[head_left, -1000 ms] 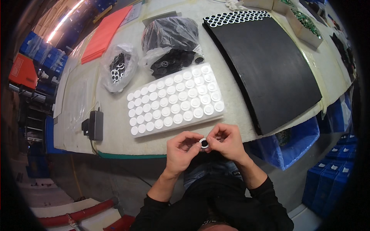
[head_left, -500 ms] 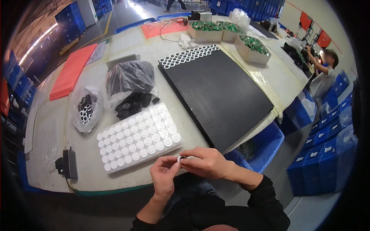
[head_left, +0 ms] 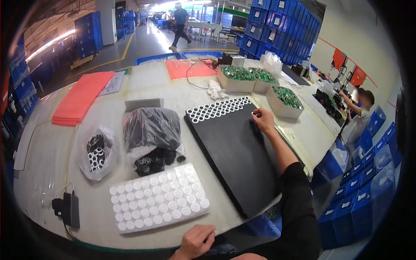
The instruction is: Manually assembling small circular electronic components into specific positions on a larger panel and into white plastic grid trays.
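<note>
My right hand reaches over the far right part of a black board, thumb and fingers pinched on a small white ring that barely shows at the fingertips. Beside it, rows of white rings with dark centres cover the board's far end. My left hand is at the table's near edge, its fingers curled closed with nothing seen in them. Just beyond the left hand lies a white tray bearing rows of round white caps.
Behind the tray are a bag of black parts and a clear bag of rings. Boxes of green circuit boards stand far right. Red sheets and a black power adapter lie left. A co-worker sits at right.
My right hand has moved from the near edge to the board's far end with the ring. My left hand has let go and dropped back toward me. The view has tilted up.
</note>
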Motion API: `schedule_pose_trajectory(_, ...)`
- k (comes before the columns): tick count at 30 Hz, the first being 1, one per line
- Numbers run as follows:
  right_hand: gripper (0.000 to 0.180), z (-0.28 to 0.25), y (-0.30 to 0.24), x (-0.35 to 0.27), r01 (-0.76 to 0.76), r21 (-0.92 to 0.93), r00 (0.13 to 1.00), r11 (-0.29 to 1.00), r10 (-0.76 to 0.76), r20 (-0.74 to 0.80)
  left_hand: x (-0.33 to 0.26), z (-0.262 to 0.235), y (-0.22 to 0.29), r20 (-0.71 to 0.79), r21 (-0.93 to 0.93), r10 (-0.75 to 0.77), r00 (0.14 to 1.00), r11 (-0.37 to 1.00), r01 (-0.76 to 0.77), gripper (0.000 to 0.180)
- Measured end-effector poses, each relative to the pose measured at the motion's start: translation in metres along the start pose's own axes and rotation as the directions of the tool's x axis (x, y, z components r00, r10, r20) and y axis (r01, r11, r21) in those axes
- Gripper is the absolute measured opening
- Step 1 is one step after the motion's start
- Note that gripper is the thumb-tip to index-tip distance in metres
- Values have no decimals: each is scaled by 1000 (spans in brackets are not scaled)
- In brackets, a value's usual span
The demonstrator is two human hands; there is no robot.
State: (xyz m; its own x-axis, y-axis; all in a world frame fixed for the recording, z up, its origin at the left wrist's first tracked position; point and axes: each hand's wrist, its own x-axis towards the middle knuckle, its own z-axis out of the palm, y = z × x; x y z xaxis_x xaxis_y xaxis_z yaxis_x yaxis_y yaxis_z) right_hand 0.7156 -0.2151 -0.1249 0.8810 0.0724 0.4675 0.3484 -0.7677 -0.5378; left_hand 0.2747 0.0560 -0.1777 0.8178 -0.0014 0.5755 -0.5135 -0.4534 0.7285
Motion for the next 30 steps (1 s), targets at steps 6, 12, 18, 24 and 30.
schedule_pose_trajectory(6,24,46,8,32,54,-120,998,991,-51,27,12,-7,15,-21,-65,-122,992,991,120,12)
schedule_pose_trajectory(12,21,43,21,37,152,-76,988,985,-154,-11,16,-9,16,140,-72,-183,973,978,195,19)
schedule_pose_trajectory(18,21,44,15,35,158,-153,987,975,-158,15,11,-5,12,97,-100,-194,976,974,203,21)
schedule_pose_trajectory(24,34,46,18,26,101,-33,984,994,-105,-142,8,-8,7,130,-98,-79,988,991,92,21)
schedule_pose_trajectory(30,19,31,-71,-10,180,246,979,952,-197,48,7,-11,3,89,-61,-183,979,980,189,19)
